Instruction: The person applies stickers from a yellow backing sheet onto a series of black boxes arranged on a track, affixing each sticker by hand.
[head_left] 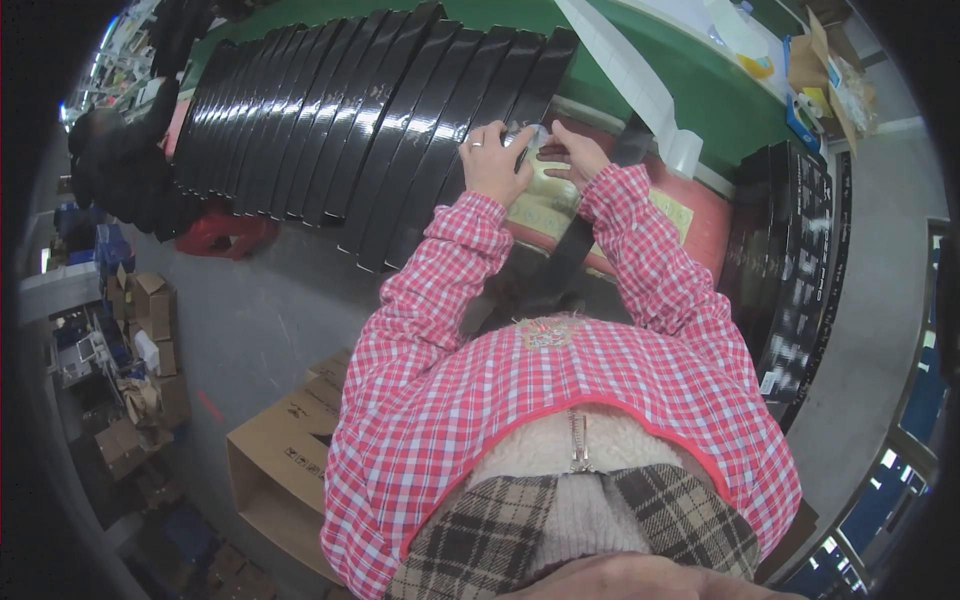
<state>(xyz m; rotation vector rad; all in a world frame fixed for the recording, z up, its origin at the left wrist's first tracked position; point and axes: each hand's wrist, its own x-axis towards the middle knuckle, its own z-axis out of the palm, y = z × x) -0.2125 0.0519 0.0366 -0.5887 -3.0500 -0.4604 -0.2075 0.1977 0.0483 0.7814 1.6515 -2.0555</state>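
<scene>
My left hand [496, 163], a ring on one finger, lies with fingers spread against the near end of a row of black boxes [400, 115]. Its thumb reaches toward a small clear piece of film [541, 137], perhaps a sticker. My right hand [577, 157] faces it, fingers bent, pinching at this film; the exact grip is partly hidden. Below both hands are yellowish sheets with round marks [540, 217], and another such sheet [672, 213] lies to the right. A black strip [571, 252] crosses between the sheets, passing under my right forearm.
A long white strip [640, 85] ends in a roll [684, 153] on the green surface [715, 125]. Stacked black boxes [785, 260] stand at right. An open cardboard box [285, 465] is on the floor at left. A person in dark clothing [125, 165] is at far left, by a red stool [228, 235].
</scene>
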